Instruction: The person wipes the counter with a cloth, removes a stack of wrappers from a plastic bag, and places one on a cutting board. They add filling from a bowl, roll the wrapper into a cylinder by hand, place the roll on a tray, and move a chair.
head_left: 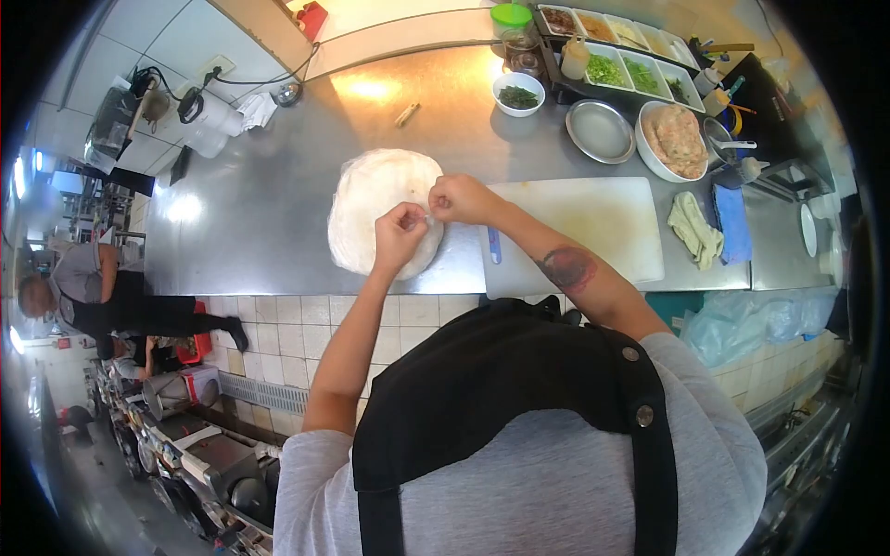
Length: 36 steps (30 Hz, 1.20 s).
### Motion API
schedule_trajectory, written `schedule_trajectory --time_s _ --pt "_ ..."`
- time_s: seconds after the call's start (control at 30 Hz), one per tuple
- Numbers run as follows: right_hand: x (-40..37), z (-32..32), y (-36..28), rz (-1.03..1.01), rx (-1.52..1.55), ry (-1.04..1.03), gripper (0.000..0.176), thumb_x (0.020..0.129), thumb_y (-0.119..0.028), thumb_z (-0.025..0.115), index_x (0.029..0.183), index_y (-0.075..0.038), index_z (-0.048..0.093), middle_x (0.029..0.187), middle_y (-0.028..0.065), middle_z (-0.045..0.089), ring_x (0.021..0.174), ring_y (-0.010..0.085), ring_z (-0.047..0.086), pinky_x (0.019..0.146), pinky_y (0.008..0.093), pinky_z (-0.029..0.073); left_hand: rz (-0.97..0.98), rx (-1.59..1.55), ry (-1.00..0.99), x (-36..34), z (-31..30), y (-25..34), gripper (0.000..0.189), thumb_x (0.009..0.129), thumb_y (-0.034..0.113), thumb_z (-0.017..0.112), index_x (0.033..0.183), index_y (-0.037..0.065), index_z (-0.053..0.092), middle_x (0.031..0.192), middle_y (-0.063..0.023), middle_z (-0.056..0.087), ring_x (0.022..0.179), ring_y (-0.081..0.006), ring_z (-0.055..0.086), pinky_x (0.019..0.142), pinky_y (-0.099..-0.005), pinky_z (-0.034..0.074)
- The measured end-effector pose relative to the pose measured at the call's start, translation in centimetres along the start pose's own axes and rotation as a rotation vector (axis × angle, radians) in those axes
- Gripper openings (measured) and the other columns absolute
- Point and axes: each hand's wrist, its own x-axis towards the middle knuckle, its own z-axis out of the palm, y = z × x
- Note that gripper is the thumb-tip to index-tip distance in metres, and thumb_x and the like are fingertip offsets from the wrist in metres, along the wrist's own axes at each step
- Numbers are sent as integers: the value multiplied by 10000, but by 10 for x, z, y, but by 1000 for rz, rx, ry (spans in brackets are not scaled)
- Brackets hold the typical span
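As fingers (407, 216) pinch plastic (366, 208), bowl (517, 112) holds greens (517, 96).

I'd say the one camera looks out from the person's head, steeply down past the apron (454, 398), facing forward over the steel counter (250, 232), near the left hand (400, 236) and right hand (462, 199) (so wide a lens that the edges curve into black).

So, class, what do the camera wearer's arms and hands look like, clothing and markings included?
The left hand and right hand wear no gloves. Both sleeves are short and grey. The right forearm bears a dark, rounded, tattoo-like marking.
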Motion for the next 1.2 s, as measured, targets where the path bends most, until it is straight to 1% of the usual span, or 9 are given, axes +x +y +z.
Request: schedule_trajectory --time_s 0.2,0.43,0.5,0.53,0.6,0.7,0.97,1.03,1.2 --pt "-4 -1 -4 25 144 -9 122 686 -190 685 761 -94 693 761 106 657 727 248 660 659 351 521 -56 -301 58 -6 7 -3 43 809 -25 621 836 8 618 748 46 600 670 -13 524 602 -171 428" --pt "0 -1 -3 72 -29 -108 103 677 -218 681 727 -128 679 728 61 662 720 243 655 635 377 510 -63 -160 17 -3 3 -13 32 785 -28 624 803 -1 622 751 9 619 667 -41 542 616 -199 445" --pt "-2 0 -4 75 -125 -140 68 680 -186 672 709 -125 664 720 56 654 703 248 642 621 374 497 123 202 -77 0 -1 5 59 731 -15 651 782 -10 622 755 -80 641 670 -151 597 623 -273 480" --pt "-3 1 -4 75 -220 -175 36 683 -154 664 691 -122 650 713 52 646 686 252 629 607 372 484 124 203 -77 2 -2 9 59 731 -15 651 782 -10 622 755 -80 641 670 -151 597 623 -273 480" --pt "-3 2 -3 84 -207 -177 42 690 -157 664 700 -119 651 714 58 647 696 259 631 615 377 486 360 534 -231 9 -4 17 118 698 19 687 794 -5 623 764 -120 627 678 -226 615 644 -323 499" --pt "-4 11 9 119 -163 -212 70 701 -182 662 723 -116 658 735 66 661 726 269 642 643 391 496 432 681 -418 12 -6 28 134 704 66 696 786 -9 621 748 -150 598 718 -305 606 649 -384 502" --pt "0 4 16 166 -4 -237 87 716 -160 654 786 -114 679 771 77 681 762 275 655 685 392 512 612 863 -181 5 3 5 74 766 59 610 822 15 628 776 -99 558 719 -262 590 641 -380 498" --pt "-1 3 11 127 65 -210 94 701 -132 660 793 -113 655 706 58 653 672 262 635 609 368 489 661 875 -140 0 3 5 84 768 63 603 837 23 630 793 -83 557 710 -245 586 623 -368 490" --pt "2 3 3 124 -66 -218 109 689 -145 658 796 -131 666 695 43 654 664 250 638 603 360 494 587 921 -24 -7 7 14 106 776 90 624 880 87 645 880 -36 552 872 -218 542 775 -407 391"
